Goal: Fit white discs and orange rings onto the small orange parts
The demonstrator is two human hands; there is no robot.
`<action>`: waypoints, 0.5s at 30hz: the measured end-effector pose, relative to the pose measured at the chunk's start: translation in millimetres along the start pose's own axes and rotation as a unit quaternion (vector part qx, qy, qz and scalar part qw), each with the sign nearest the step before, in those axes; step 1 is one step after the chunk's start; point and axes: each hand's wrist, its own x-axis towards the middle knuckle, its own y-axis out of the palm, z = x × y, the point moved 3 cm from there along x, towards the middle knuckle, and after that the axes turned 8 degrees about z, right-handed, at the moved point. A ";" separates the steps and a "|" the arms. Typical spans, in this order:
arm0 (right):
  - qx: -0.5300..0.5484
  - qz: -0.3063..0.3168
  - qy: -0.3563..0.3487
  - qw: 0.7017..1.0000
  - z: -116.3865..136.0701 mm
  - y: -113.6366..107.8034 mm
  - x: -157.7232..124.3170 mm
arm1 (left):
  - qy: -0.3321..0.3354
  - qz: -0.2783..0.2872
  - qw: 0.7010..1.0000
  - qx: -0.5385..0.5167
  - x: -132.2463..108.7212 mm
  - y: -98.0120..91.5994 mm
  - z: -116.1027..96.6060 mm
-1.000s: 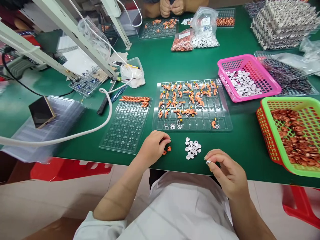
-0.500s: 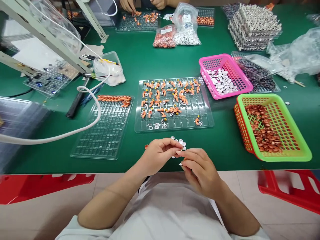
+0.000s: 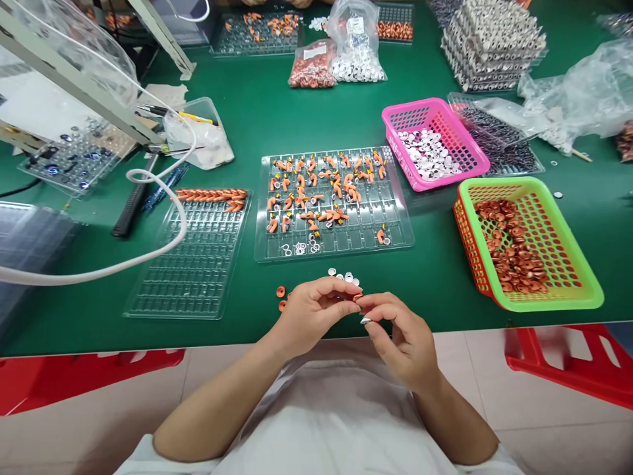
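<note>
My left hand [image 3: 314, 310] pinches a small copper-coloured disc [image 3: 357, 298] between thumb and fingertips, and the fingers partly cover it. Close against it, my right hand [image 3: 403, 336] holds a small white disc [image 3: 366, 320] between thumb and finger; its forefinger reaches the copper disc. Loose white discs [image 3: 349, 277] lie on the table just beyond my hands. Left of my left hand are a few orange-copper discs [image 3: 281, 291]. Beyond them a clear plastic tray [image 3: 356, 247] carries several curved orange pieces [image 3: 336, 188] with yellow ends, and white rings [image 3: 300, 248].
A green basket [image 3: 583, 264] of copper discs stands at right, a pink basket [image 3: 435, 105] of white discs behind it. Another clear tray [image 3: 182, 270] with copper pieces, a white cable [image 3: 123, 267] and a hammer [image 3: 131, 208] are at left. Filled bags [image 3: 312, 64] lie farther back.
The view has shifted slightly. My hands have drawn a little apart at the fingertips, and the copper disc and white disc show more clearly. The far person's hands have mostly left the view.
</note>
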 end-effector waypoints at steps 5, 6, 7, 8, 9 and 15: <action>0.127 -0.005 0.067 0.990 -8.3 -2.0 -2.2 | 0.036 0.042 0.993 0.102 -2.4 1.3 -1.9; 0.144 -0.005 0.078 0.987 -9.4 -2.5 -2.0 | 0.043 0.045 0.991 0.118 -3.3 1.7 -2.8; 0.158 -0.005 0.086 0.984 -10.3 -3.2 -1.6 | 0.049 0.046 0.989 0.130 -4.2 2.1 -3.4; 0.169 -0.004 0.092 0.981 -11.1 -3.8 -1.0 | 0.054 0.046 0.988 0.138 -5.0 2.6 -3.7; 0.177 -0.005 0.098 0.979 -11.8 -4.3 -0.3 | 0.056 0.046 0.987 0.142 -5.6 3.1 -3.6; 0.205 -0.012 0.127 0.971 -19.2 -4.7 1.5 | 0.059 0.044 0.989 0.132 -6.5 5.3 0.1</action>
